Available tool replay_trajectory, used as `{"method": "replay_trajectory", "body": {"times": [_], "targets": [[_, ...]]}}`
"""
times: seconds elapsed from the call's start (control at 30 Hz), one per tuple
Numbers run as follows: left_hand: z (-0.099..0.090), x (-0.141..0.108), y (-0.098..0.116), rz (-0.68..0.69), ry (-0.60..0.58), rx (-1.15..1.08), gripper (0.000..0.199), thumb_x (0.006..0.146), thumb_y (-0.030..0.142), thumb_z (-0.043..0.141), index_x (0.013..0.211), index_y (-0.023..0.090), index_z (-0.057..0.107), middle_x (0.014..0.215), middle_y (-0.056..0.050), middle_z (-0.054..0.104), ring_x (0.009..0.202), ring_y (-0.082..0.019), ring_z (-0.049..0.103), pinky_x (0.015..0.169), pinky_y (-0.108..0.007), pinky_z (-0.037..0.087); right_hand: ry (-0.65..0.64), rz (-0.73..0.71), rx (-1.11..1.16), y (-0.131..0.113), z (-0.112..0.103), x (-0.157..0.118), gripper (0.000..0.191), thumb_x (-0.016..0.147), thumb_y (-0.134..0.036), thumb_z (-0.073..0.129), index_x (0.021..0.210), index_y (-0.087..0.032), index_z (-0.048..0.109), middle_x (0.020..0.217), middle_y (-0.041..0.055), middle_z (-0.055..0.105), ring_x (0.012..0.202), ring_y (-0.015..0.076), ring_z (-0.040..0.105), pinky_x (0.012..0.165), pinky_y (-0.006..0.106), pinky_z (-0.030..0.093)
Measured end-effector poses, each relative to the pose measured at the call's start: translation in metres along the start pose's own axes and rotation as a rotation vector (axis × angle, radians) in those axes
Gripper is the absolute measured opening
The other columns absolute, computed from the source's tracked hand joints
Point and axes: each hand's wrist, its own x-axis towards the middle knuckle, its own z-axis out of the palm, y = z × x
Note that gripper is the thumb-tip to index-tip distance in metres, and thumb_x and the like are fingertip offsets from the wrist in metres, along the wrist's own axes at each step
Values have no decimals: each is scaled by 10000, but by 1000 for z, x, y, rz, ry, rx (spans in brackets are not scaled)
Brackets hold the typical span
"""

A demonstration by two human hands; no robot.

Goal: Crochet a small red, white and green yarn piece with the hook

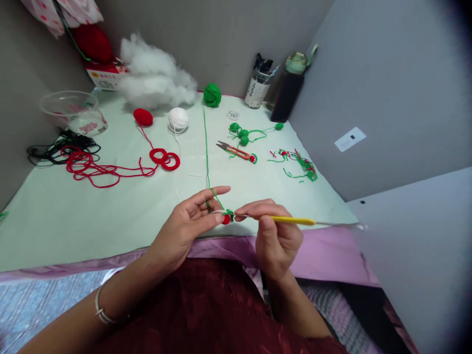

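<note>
Between the thumb and fingers of my left hand (190,221) is a small red and green crochet piece (226,218). Green yarn (207,152) runs from the green yarn ball (212,95) down to the fingers of this hand, whose index finger is stretched out. My right hand (276,236) grips a crochet hook (293,220) by its yellow handle. The hook's metal tip meets the green edge of the piece; whether it passes through a stitch I cannot tell. A white strand also lies by my left fingertips.
Orange thread snips (234,150) lie beyond my hands, beside small green crocheted balls (243,134). Yarn scraps (304,164) are at right. Red yarn (99,167), a white yarn ball (178,119), stuffing (155,73) and a clear tub (73,110) sit left. A dark bottle (287,91) stands by the wall.
</note>
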Motion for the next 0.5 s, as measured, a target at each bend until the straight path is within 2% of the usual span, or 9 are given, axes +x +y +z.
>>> {"method": "replay_trajectory", "body": {"times": [0.13,0.3,0.5], "targets": [[1,0,-1,15,-12,31,387,861,274,848,1243,315,802,883,15,655,837,-114,587,827,-237,459,35,196,240,2,3,5,209,1060,-297,573,979,-246,760,869,15,775,731,154,706,670,306,592],[5,0,-5,-21,-91,-34,393,869,251,844,1242,362,792,961,13,707,934,-126,629,905,-253,468,18,177,198,8,8,3,170,1039,-308,625,1006,-275,789,953,21,783,922,176,718,785,327,571],[5,1,-6,-17,-70,-48,384,888,235,821,1254,347,790,961,12,732,966,-122,647,964,-243,469,-7,234,305,11,9,1,187,1049,-335,613,1017,-291,793,951,9,798,935,172,728,810,323,559]]}}
